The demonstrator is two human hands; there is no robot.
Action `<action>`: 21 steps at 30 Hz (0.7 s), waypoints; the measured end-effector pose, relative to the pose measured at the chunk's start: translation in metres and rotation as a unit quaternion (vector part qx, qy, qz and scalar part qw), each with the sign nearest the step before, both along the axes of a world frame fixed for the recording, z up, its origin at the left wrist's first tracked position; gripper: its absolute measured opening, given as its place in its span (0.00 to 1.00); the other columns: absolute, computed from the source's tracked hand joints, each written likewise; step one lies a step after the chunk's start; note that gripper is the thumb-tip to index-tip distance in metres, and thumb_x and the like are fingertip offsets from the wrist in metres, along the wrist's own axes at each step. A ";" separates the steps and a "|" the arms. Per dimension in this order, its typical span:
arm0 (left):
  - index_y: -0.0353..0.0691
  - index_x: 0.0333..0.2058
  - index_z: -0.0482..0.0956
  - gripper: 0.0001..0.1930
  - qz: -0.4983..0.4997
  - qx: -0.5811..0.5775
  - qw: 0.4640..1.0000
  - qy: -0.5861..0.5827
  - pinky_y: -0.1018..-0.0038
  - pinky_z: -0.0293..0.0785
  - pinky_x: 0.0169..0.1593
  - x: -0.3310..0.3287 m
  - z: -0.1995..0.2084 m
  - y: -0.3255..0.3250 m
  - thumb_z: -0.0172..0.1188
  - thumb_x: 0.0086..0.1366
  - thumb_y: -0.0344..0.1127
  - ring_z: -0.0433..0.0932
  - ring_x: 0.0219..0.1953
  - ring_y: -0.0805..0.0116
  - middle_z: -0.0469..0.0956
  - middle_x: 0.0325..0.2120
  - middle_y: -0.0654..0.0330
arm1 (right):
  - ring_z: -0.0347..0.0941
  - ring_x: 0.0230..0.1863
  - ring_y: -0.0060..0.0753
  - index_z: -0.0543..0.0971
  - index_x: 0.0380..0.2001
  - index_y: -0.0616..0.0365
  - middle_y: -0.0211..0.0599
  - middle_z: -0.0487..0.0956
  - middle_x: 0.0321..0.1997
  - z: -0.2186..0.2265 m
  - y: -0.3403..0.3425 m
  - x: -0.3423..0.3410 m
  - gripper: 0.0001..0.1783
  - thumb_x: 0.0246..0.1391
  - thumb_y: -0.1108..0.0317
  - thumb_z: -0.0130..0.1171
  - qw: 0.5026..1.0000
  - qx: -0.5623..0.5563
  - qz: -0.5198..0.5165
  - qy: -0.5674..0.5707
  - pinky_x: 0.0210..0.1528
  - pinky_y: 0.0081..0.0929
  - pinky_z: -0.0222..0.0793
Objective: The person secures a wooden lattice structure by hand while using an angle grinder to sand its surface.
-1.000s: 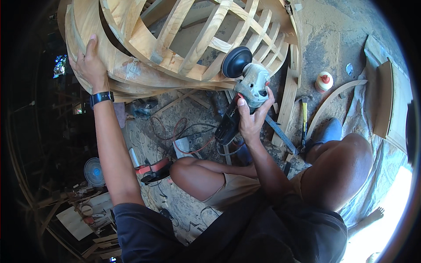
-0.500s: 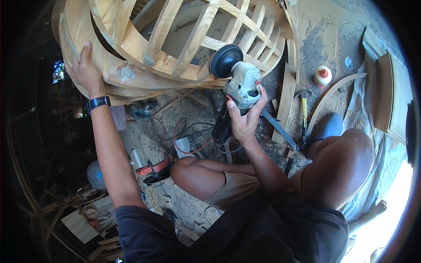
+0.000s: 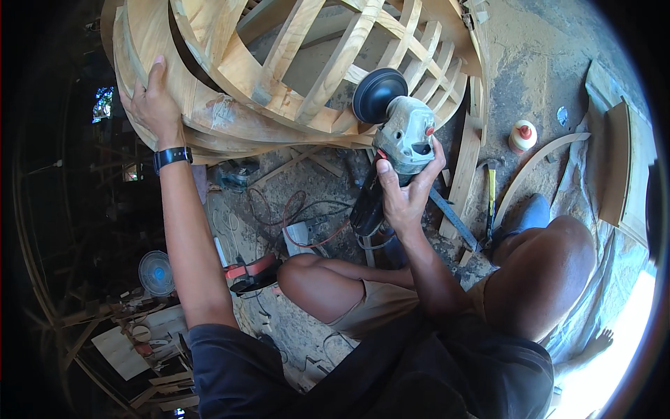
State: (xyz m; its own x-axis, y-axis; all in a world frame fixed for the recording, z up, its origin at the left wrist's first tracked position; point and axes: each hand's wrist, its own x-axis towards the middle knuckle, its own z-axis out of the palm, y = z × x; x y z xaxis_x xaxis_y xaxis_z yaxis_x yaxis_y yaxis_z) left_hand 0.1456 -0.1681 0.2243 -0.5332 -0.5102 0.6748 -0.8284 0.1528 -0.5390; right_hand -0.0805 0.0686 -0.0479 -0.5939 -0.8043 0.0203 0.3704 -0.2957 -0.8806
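While the bare L hand lies spread on the pale, curved-plank wooden frame, thumb apart, its fingertips are partly hidden, so can't tell if it's clamped or just resting. Frame's long axis runs L to R across top of view, slats toward upper R. Next, by frame's lower edge, comes the grey-headed, black-bodied angle grinder w/ a round black disc pad. Its long axis is a steep diag.: butt end lower L, head end upper R, away from the person; pad juts off head to upper L, toward the slats, overlapping them in view, contact unclear. Bare R hand is closed round the body just below the head, thumb on L side, fingers on R. Further R: flat blue-grey metal straightedge, slanting; yellow-handled hammer, approx. vert., head up; white red-capped bottle.
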 end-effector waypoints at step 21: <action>0.51 0.52 0.85 0.16 -0.031 -0.008 0.999 -0.041 0.55 0.56 0.70 0.004 0.006 -0.001 0.50 0.71 0.36 0.75 0.56 0.45 0.83 0.46 0.47 | 0.59 0.64 0.41 0.49 0.68 0.68 0.51 0.58 0.63 -0.033 0.001 0.009 0.49 0.56 0.60 0.69 0.998 0.014 -0.037 -0.055 0.68 0.40 0.54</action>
State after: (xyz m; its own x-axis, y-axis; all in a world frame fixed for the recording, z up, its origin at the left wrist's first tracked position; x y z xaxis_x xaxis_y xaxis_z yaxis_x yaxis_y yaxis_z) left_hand 0.1493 -0.1687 0.2300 -0.6169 -0.4642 0.6356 -0.7707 0.1929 -0.6073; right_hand -0.0710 0.0699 -0.0814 -0.6487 -0.7579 -0.0698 0.4429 -0.3014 -0.8444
